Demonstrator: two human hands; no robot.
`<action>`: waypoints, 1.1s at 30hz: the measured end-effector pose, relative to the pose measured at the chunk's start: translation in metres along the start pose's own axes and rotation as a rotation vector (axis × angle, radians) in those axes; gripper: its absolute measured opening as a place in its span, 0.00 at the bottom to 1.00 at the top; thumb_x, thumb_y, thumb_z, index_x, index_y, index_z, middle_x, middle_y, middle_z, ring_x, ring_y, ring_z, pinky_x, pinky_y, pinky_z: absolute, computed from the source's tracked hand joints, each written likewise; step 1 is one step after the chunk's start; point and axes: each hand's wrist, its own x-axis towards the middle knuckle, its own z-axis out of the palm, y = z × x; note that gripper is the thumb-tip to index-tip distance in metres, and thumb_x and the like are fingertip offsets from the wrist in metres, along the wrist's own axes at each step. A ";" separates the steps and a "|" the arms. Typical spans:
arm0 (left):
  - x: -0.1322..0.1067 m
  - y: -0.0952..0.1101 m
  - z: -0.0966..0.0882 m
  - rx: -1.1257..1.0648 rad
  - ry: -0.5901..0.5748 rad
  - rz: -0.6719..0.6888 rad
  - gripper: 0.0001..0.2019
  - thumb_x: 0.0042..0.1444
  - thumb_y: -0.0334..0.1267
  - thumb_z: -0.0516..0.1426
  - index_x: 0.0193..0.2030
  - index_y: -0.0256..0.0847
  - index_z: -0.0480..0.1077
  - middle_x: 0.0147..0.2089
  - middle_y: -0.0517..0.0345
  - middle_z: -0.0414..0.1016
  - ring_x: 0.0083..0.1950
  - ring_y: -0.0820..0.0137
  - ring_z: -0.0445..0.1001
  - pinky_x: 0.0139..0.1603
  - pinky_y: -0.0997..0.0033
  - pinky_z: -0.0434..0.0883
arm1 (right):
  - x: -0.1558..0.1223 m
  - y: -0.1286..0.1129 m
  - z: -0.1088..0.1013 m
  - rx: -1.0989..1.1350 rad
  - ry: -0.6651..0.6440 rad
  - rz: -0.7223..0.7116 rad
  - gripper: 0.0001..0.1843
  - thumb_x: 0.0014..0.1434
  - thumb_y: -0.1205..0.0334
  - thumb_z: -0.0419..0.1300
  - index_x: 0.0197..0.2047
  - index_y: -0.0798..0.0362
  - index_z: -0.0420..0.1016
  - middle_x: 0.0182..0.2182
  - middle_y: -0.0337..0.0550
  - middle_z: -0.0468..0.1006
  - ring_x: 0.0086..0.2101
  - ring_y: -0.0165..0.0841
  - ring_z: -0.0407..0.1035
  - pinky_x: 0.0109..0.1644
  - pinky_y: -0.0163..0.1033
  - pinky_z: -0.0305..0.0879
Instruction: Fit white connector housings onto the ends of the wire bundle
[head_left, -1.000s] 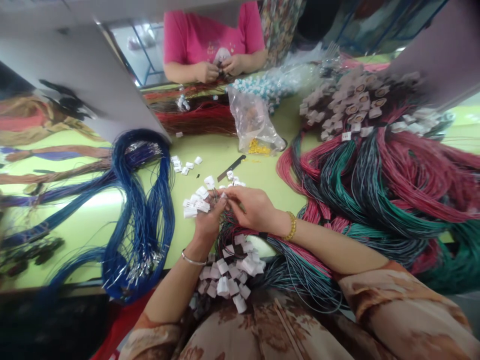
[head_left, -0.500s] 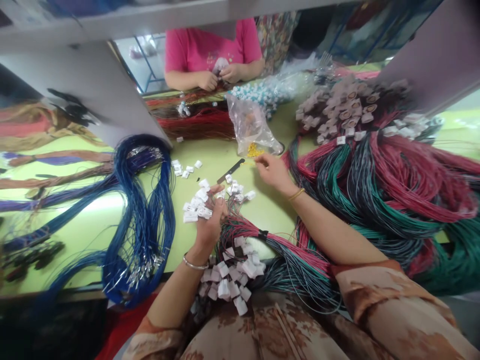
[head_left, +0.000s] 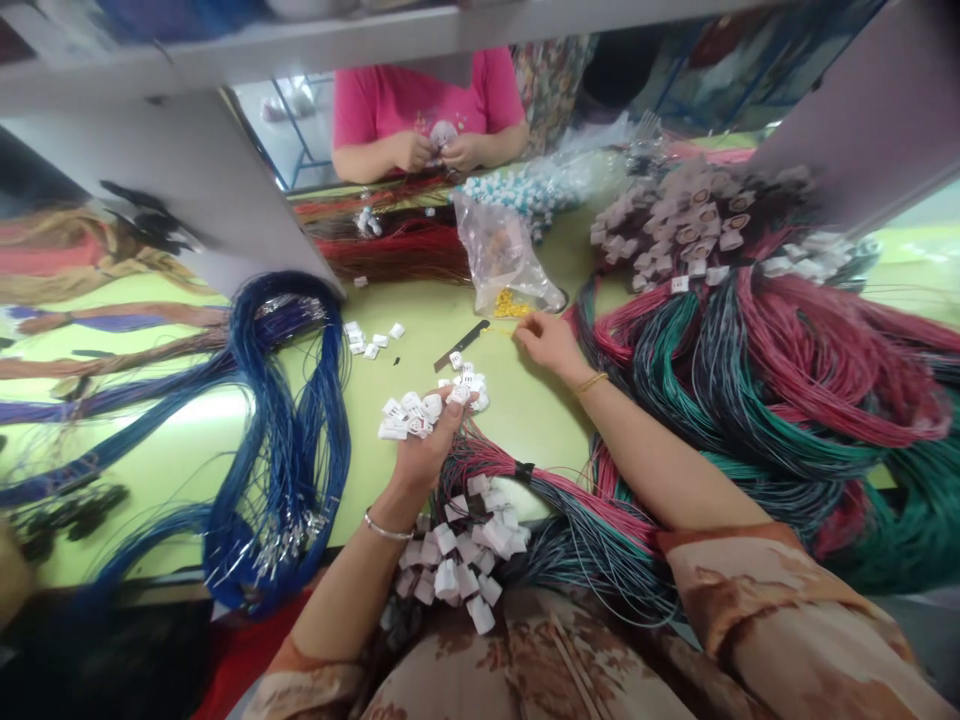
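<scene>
My left hand [head_left: 426,455] is closed around a cluster of white plastic connectors [head_left: 409,412], with the thumb on one of them. More white connectors [head_left: 471,378] lie just past its fingertips, on the ends of a red, black and green wire bundle [head_left: 559,490] bound with a black tie. My right hand [head_left: 547,342] is closed in a pinch over the table, beside small yellow pieces [head_left: 511,304] at the mouth of a clear plastic bag [head_left: 499,240]. What its fingertips hold is too small to name. A dark, narrow blade-like tool [head_left: 461,345] lies between the hands.
Blue wire bundles [head_left: 277,400] lie at left, and thick red, green and black wire coils [head_left: 750,380] at right. Loose white connectors [head_left: 364,340] rest left of the tool. Across the table, a person in a pink shirt [head_left: 427,100] works with both hands.
My left hand has turned slightly, and the connectors in it have shifted, with one now under the thumb. My right hand has barely moved and stays pinched near the yellow pieces.
</scene>
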 end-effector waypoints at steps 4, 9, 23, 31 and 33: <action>0.000 -0.001 0.000 0.020 -0.041 0.021 0.21 0.53 0.53 0.67 0.46 0.40 0.78 0.45 0.52 0.83 0.48 0.64 0.81 0.57 0.61 0.74 | -0.009 -0.017 0.004 0.510 -0.133 0.173 0.05 0.55 0.67 0.64 0.33 0.53 0.71 0.25 0.38 0.77 0.24 0.27 0.69 0.29 0.33 0.69; 0.002 -0.006 -0.006 0.068 -0.049 0.051 0.20 0.55 0.52 0.66 0.48 0.41 0.77 0.45 0.52 0.83 0.48 0.64 0.80 0.57 0.61 0.74 | -0.033 -0.048 0.006 0.896 -0.446 0.279 0.13 0.46 0.65 0.73 0.35 0.56 0.78 0.30 0.41 0.81 0.26 0.24 0.72 0.31 0.30 0.71; 0.003 0.005 0.001 -0.042 -0.004 0.004 0.21 0.48 0.50 0.70 0.45 0.40 0.79 0.25 0.60 0.75 0.30 0.70 0.75 0.31 0.71 0.72 | -0.073 -0.089 0.000 0.676 -0.529 -0.098 0.12 0.61 0.58 0.66 0.45 0.54 0.74 0.29 0.37 0.78 0.26 0.26 0.71 0.31 0.34 0.71; 0.003 0.009 0.000 -0.051 0.004 0.004 0.22 0.46 0.50 0.71 0.43 0.37 0.79 0.16 0.71 0.59 0.17 0.81 0.53 0.18 0.78 0.54 | -0.097 -0.115 -0.010 0.227 -0.367 -0.653 0.09 0.65 0.71 0.54 0.41 0.52 0.75 0.31 0.38 0.75 0.31 0.28 0.70 0.38 0.37 0.69; 0.003 0.007 -0.002 -0.025 0.006 0.014 0.23 0.46 0.49 0.71 0.45 0.37 0.79 0.16 0.71 0.59 0.18 0.80 0.54 0.18 0.78 0.54 | -0.100 -0.116 -0.007 0.161 -0.281 -0.748 0.10 0.66 0.71 0.53 0.41 0.50 0.75 0.34 0.41 0.76 0.36 0.31 0.71 0.42 0.40 0.69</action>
